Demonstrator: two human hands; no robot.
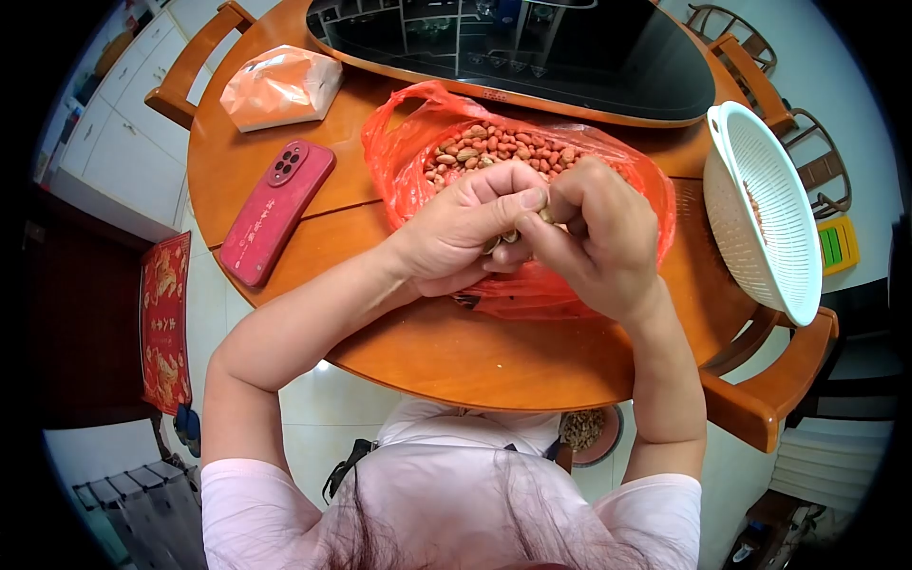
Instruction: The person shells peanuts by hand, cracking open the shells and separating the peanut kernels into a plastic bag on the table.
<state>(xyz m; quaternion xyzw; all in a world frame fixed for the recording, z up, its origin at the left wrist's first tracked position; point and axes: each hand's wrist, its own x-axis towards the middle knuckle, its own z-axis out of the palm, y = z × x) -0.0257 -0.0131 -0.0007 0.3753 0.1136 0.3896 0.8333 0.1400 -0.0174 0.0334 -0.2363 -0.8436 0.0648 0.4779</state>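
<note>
An open red plastic bag [399, 147] full of peanuts [494, 142] lies on the wooden table, and both my hands are over its near part. My left hand [465, 228] is closed with thumb and fingers pressed together, holding a peanut shell [508, 237]. Touching it at the fingertips, my right hand [603, 233] pinches at the same small shell. The fingers cover most of what lies between them.
A red phone [277, 211] and an orange-white tissue pack [281, 87] lie on the table's left side. Behind the bag is a black glass panel [513, 57]. A white colander [769, 214] stands at the right edge. Below the table, a bowl [613, 439] holds shells.
</note>
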